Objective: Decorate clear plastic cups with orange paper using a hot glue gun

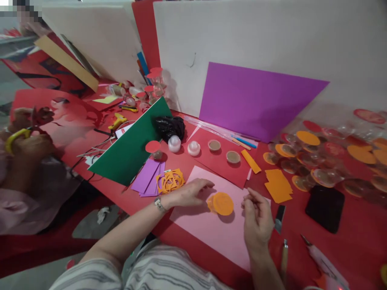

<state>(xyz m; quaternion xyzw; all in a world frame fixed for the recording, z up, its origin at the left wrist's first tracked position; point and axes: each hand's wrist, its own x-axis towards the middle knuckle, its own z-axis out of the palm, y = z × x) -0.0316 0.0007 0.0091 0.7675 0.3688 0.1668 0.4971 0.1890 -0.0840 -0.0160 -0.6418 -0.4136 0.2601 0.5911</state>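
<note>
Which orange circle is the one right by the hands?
The orange circle on the pink sheet, between the left hand and right hand. The others lie far right.

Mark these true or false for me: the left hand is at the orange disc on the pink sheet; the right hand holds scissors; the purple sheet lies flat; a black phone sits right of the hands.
1. The left hand touches the orange disc on the pink sheet. True.
2. The right hand holds scissors. False: its fingers are pinched together with no tool visible in them.
3. The purple sheet lies flat. False: it leans against the white board.
4. A black phone lies right of the hands. True.
</note>
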